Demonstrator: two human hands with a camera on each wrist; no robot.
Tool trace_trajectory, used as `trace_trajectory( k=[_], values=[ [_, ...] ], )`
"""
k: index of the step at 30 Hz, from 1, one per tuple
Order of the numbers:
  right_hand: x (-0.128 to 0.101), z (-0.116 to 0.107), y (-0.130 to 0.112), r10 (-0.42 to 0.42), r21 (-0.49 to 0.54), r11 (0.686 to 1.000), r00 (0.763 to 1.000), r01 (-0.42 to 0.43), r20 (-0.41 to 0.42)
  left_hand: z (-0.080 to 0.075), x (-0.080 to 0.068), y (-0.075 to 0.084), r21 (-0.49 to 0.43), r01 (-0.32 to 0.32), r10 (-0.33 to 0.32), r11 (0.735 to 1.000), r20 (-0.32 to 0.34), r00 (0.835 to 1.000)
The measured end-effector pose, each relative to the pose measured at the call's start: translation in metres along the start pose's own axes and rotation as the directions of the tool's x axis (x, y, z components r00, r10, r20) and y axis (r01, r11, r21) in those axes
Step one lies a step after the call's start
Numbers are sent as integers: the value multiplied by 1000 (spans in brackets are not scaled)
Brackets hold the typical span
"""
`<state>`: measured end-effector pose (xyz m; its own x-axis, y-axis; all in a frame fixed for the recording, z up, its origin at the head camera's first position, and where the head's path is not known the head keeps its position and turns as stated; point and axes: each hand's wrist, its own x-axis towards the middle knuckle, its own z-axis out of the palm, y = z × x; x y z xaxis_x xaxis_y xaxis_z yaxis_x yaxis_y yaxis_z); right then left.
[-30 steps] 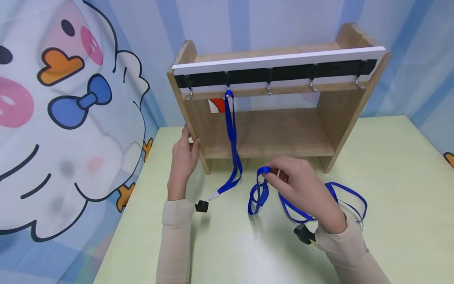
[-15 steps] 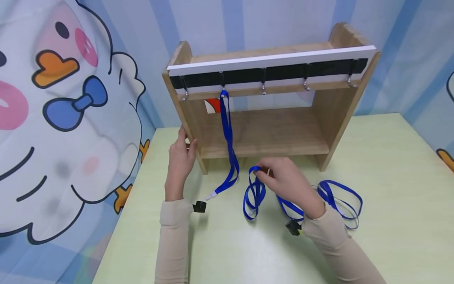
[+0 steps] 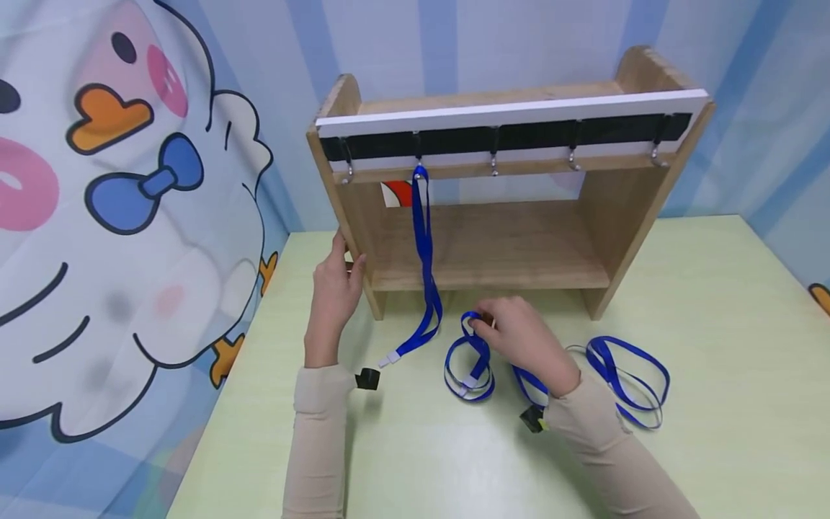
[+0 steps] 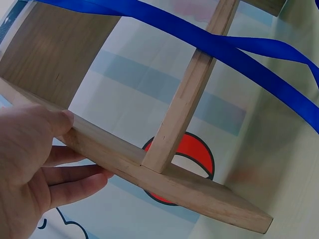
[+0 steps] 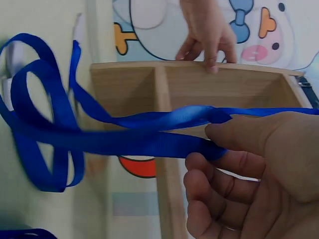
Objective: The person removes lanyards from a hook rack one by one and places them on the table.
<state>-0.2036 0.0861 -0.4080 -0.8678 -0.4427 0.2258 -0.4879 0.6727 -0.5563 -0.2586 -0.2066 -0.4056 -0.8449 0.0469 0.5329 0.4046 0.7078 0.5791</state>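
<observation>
Two hands were at work: left hand [image 3: 333, 288] steadied the rack [image 3: 512, 194] by its side panel, right hand [image 3: 519, 339] had just picked a loose lanyard [image 3: 468, 364] off the table [image 3: 713, 324]. Step in hand, as I judged it: pick-up of the 2nd lanyard, w/ hanging not yet done. One hung lanyard [image 3: 424, 267] already sat on the 2nd hook [image 3: 418, 155], just left of the right fingertips and running down to the table. Next move probably called for lifting the strap's loop end up and away from the fingers to a free hook [image 3: 494, 167], keeping the loop spread enough to slip over it, w/o snagging the hung strap beside it. Right fingers [image 5: 219, 174] were curled close, thumb on top, pinching the blue strap between thumb and forefinger; the rest of it trailed in coils below and left of the fingertips, resting on the table. Left fingers [image 4: 75, 174] lay nearly straight along the far face of the panel, thumb pressed on its near edge, so a loose clasp on the wood, not a fist. More lanyards [image 3: 625, 378] lay behind the right wrist, well apart from the fingertips.
</observation>
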Motion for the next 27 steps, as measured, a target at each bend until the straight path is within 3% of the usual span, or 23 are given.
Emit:
trace_trajectory(
  k=[9,15,27],
  values=[
    [-1,16,10,68,-16,998,998,-68,13,5,-3,-1,9,15,-16,1000,26,1000],
    [-1,25,15,69,-19,998,997,-68,35,6,-4,-2,10,19,-19,1000,24,1000],
    [6,13,17,81,-14,997,996,-80,39,0,2,-1,-7,6,-6,1000,10,1000]
  ],
)
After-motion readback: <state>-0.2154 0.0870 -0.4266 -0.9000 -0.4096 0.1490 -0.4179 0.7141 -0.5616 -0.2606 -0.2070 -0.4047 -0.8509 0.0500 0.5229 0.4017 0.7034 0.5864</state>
